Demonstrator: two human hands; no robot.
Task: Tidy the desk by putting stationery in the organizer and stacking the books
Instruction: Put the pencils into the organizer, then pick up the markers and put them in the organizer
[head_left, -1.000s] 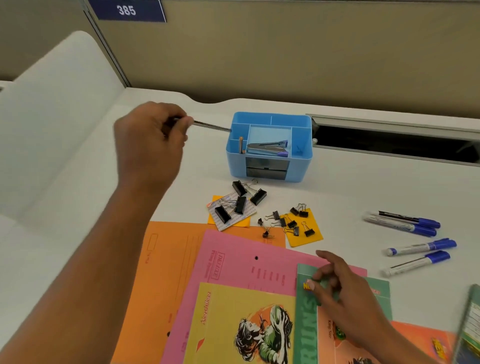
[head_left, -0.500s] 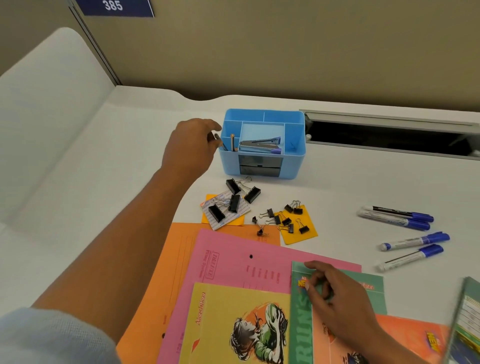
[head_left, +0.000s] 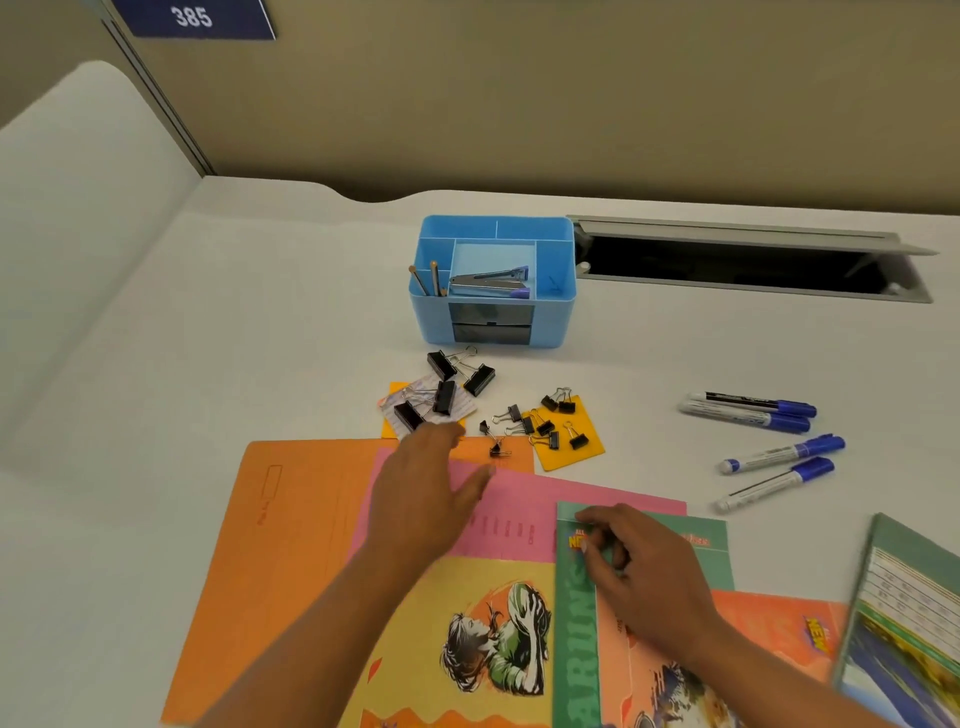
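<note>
While the left hand (head_left: 421, 493) hovers flat over the pink folder (head_left: 524, 501), fingers straight and holding nothing, the right hand (head_left: 641, 569) rests on the green book (head_left: 574, 629) with fingers curled at its top-left corner; whether they pinch the cover cannot be told. The left fingertips lie just beside the large black clips (head_left: 444, 397), which sit partly on a striped notepad (head_left: 462, 410). Small clips (head_left: 545, 426) are scattered on and around a yellow note (head_left: 584, 454). The pink folder overlaps an orange folder (head_left: 291, 519), and a yellow book (head_left: 467, 587) lies on both. Four blue-capped markers (head_left: 753, 410) lie loose to the right, well apart from the hands. The blue organizer (head_left: 431, 322) stands beyond the clips on the desk (head_left: 260, 312), holding a stapler (head_left: 488, 283) in its middle compartment and pencils (head_left: 434, 278) in its left one.
</note>
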